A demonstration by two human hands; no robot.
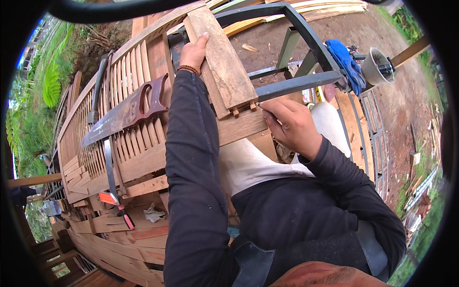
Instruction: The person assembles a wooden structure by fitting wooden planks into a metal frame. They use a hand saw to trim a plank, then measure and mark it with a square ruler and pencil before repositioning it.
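Note:
A thick wooden board (224,62) slants across the middle, with two short wooden pegs (253,105) sticking out of its near end. My left hand (193,53) grips its left edge, thumb on the top face, the other fingers mostly hidden. By the near right corner, my right hand (292,123) is closed in a pinch beside the pegs. A small dark tip shows at its fingertips, but what it belongs to I cannot make out. Beneath the board's near end runs a wooden rail (244,128). A handsaw (126,109) lies left of my left forearm on a slatted wooden panel (148,136).
Two more tools lie on the panel: a dark-handled one (98,88) and a long flat blade (110,165). A dark metal frame (306,28) stands beyond the board. Blue gloves (346,64) and a pale bucket (377,67) are at the right. Planks (114,239) are stacked lower left.

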